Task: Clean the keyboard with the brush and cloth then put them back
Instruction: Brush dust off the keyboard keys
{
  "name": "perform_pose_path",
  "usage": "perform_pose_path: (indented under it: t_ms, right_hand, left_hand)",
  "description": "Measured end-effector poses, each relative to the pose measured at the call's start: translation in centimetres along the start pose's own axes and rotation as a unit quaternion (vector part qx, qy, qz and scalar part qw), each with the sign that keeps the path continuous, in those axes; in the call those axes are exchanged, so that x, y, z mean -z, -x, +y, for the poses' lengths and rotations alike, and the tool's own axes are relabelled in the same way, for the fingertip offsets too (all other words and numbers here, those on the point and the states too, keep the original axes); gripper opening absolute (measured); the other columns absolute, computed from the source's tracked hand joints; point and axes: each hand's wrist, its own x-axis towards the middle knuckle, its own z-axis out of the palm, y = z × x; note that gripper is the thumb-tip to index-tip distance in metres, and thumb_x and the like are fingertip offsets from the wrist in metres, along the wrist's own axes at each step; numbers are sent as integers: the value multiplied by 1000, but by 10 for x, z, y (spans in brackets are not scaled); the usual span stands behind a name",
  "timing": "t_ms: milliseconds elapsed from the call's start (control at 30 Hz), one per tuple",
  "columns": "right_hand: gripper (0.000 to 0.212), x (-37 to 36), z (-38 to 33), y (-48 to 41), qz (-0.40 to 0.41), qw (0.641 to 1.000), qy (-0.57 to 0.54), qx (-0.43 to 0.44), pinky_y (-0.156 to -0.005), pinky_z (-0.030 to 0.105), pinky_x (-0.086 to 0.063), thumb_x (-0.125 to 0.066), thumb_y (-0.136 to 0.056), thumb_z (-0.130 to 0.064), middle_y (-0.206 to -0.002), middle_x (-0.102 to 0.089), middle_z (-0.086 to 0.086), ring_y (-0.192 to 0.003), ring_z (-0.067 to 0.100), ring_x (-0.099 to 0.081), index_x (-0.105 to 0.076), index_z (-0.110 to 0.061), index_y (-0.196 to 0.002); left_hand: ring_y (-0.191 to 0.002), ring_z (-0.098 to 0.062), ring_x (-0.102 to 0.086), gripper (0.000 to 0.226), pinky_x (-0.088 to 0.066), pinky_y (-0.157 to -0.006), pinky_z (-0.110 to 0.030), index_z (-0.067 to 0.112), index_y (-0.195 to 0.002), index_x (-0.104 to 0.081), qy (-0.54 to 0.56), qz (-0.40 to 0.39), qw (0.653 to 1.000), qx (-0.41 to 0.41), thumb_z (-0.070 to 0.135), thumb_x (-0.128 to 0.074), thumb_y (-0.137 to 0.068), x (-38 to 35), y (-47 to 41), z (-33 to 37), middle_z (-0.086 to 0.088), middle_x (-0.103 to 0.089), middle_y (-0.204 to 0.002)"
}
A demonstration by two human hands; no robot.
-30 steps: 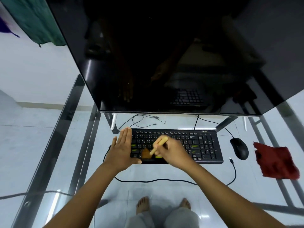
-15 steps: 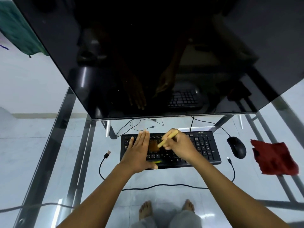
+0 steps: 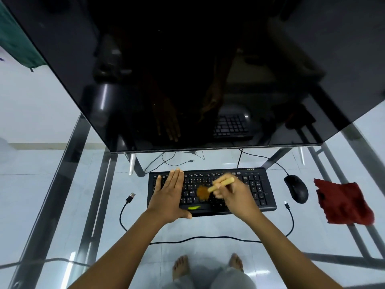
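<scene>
Across the far half of the table stands a big dark monitor [image 3: 187, 69], tilted toward the viewer; its black screen dimly mirrors both hands and the keys. Under it the glass table [image 3: 229, 226] stretches on a metal frame, with the tiled floor and a pair of bare feet [image 3: 181, 265] showing through the top.

At the middle of the table, just in front of the monitor's lower edge, lies the black keyboard [image 3: 258, 184], its long side parallel to the near edge. The red cloth [image 3: 343, 202] sits crumpled toward the right edge of the table, well apart from the keyboard and untouched.

The left hand [image 3: 168, 197] lies flat on the left part of the keyboard, fingers straight and close together, the thumb stretched along the keyboard's near edge. The right hand [image 3: 237, 197], somewhat blurred, is over the keyboard's right half with its fingers curled round the brush handle.

A black mouse [image 3: 296, 188] rests between the keyboard and the cloth, touching neither. The brush [image 3: 221, 183] has a pale handle slanting up and to the right, while its brown bristles meet the keys near the keyboard's middle. A black cable [image 3: 208, 238] loops along the near side of the keyboard, one plug lying by its left end. A small yellow-green mark [image 3: 194, 207] shows on the space bar.
</scene>
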Motion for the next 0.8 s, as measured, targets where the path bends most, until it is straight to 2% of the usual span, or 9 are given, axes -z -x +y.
perform_pose_path:
  t_ms: [100,200,233,333,400,467,600,733,800]
  right_hand:
    - [10,10,4,-4,109,993,-42,1,-74,32,-59,-55,-95,-5,-90,-72,5,-81,19,-71,-61,-12,-90]
    - [9,14,-1,-2,-29,996,-68,-46,-77,34,-60,-54,-97,-10,-87,-75,6,-82,22,-72,-61,-9,-92]
    - [10,15,-1,-3,-28,998,-41,-45,-76,31,-59,-55,-96,-12,-84,-75,3,-79,18,-72,-62,-13,-90]
    - [13,29,0,-6,92,993,-57,-54,-69,22,-56,-53,-96,-10,-77,-74,0,-71,13,-72,-60,-15,-86]
    - [12,30,-3,-2,-15,990,-111,-89,-68,28,-58,-50,-97,-8,-77,-74,7,-71,19,-71,-60,-5,-90]
    - [10,23,-1,6,-117,987,-48,-96,-68,29,-59,-52,-97,-10,-78,-74,7,-71,17,-71,-60,-6,-91]
    - [10,22,8,8,70,996,-2,-62,-64,31,-59,-57,-95,-17,-66,-72,0,-62,8,-69,-58,-17,-85]
    - [14,21,4,9,-29,994,61,-80,-54,24,-51,-55,-96,-22,-59,-67,-5,-53,7,-63,-56,-16,-84]
    - [16,26,3,5,79,991,91,-55,-51,20,-43,-54,-96,-23,-59,-66,-8,-51,4,-58,-56,-16,-81]
  left_hand:
    - [-143,-13,26,134,12,-117,-47,15,-149,21,3,4,1000,1,66,-71,-66,-3,0,0,0,24,-158]
    - [-142,-13,26,134,14,-116,-46,14,-149,21,-1,8,1000,-1,67,-71,-66,-2,-1,-1,1,24,-158]
    - [-142,-13,26,135,14,-116,-46,14,-149,21,1,8,1000,-2,67,-71,-66,-1,-1,-1,1,24,-158]
    - [-142,-12,26,135,14,-115,-45,14,-148,22,5,7,1000,-4,67,-71,-65,-1,0,-1,1,25,-157]
    - [-141,-12,28,136,14,-115,-45,13,-148,23,1,9,1000,-4,68,-70,-65,0,1,-1,2,25,-157]
    - [-141,-12,28,136,14,-115,-45,13,-148,23,-3,7,1000,-3,68,-70,-65,0,1,-2,2,26,-157]
    - [-141,-13,28,138,15,-114,-42,11,-140,31,-1,7,1000,1,68,-70,-66,0,0,1,3,28,-156]
    - [-142,-13,27,136,13,-115,-44,13,-147,24,-1,4,1000,0,67,-70,-66,2,0,1,3,26,-157]
    - [-142,-13,27,135,13,-116,-44,13,-148,23,-2,-2,1000,0,68,-70,-66,2,0,2,3,26,-157]
